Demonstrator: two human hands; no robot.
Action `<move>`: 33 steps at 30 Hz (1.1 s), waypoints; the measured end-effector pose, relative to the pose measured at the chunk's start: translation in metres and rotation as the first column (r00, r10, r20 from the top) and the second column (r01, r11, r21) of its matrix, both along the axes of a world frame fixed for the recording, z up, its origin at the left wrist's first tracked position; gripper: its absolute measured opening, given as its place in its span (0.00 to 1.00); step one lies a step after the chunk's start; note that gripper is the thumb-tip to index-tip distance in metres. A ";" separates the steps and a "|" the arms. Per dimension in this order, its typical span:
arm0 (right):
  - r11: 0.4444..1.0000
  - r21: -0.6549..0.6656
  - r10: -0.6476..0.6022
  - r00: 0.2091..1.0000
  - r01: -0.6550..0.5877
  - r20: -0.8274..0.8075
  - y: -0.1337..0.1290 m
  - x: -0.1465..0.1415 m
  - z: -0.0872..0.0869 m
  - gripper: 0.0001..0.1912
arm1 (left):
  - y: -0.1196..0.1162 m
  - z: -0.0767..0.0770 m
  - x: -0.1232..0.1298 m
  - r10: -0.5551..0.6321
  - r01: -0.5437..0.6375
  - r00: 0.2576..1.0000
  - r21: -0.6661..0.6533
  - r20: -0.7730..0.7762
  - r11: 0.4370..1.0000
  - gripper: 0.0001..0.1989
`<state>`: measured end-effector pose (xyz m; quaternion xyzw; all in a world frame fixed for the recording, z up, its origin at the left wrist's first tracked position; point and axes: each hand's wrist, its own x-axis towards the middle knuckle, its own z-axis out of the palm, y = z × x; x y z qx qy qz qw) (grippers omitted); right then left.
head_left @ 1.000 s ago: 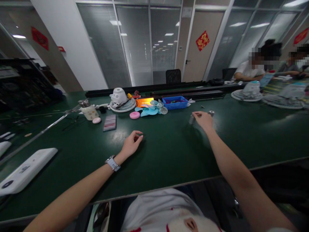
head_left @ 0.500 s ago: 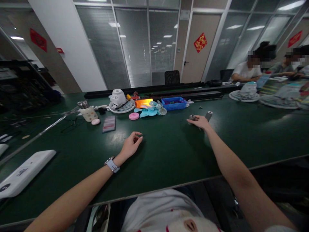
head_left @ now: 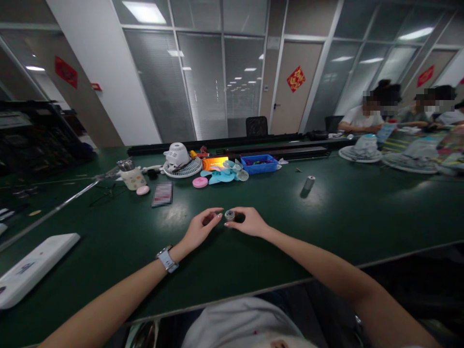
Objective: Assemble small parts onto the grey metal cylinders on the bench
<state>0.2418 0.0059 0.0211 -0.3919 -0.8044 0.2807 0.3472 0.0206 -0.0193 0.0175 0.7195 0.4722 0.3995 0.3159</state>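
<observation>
My right hand (head_left: pixel 250 222) pinches a small round metal part (head_left: pixel 229 215) between thumb and fingers, low over the green table (head_left: pixel 232 261). Just left of that part, my left hand (head_left: pixel 203 225) has its thumb and fingers curved but apart, with nothing seen between them. A watch (head_left: pixel 167 258) is on my left wrist. Further right and back, a grey cylinder (head_left: pixel 308 183) stands upright on the table.
Behind my hands lie a pink disc (head_left: pixel 200 182), blue fan blades (head_left: pixel 222 176), a white fan (head_left: pixel 177 157), an orange box (head_left: pixel 216 163) and a blue tray (head_left: pixel 259 164). A cup (head_left: pixel 132 178) and a white case (head_left: pixel 34 268) are at left. People sit at far right.
My right hand has moved left and nearer to me with the round metal part, away from the grey cylinder. My left hand has shifted slightly right.
</observation>
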 end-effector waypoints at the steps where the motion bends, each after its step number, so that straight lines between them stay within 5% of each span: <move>1: 0.999 0.034 -0.005 1.000 0.004 0.025 -0.005 -0.005 -0.001 0.19 | -0.001 0.000 0.002 -0.023 0.023 1.000 0.007 0.002 1.000 0.23; 6: 0.986 0.160 -0.067 0.992 0.049 0.111 -0.011 -0.006 -0.006 0.21 | 0.002 0.003 0.006 -0.031 0.036 0.997 0.080 -0.063 0.996 0.20; 14: 0.989 0.149 -0.034 0.993 0.016 0.117 -0.011 -0.004 -0.002 0.20 | 0.008 0.028 0.015 -0.022 0.042 0.989 0.129 -0.148 0.991 0.17; 18: 0.993 0.111 -0.054 0.991 0.041 0.121 -0.013 -0.005 -0.001 0.22 | 0.009 0.036 0.006 0.070 -0.053 0.992 0.159 -0.106 0.986 0.19; 22: 0.995 0.094 -0.049 0.993 0.039 0.109 -0.011 -0.002 0.001 0.22 | 0.014 0.020 -0.010 0.140 -0.110 0.973 0.167 -0.182 0.980 0.19; 26: 0.988 0.088 -0.130 0.989 0.124 0.072 0.018 0.034 0.006 0.23 | 0.018 -0.003 -0.015 0.089 -0.066 0.953 0.089 -0.289 0.994 0.19; 29: 0.921 0.117 -0.377 0.926 0.371 0.036 0.055 0.079 0.011 0.22 | 0.019 -0.010 -0.014 0.057 -0.037 0.947 0.070 -0.315 0.997 0.19; 33: 0.697 0.200 -0.716 0.684 0.689 0.139 0.093 0.133 0.007 0.23 | 0.018 -0.009 -0.015 0.085 -0.077 0.958 0.041 -0.273 0.996 0.25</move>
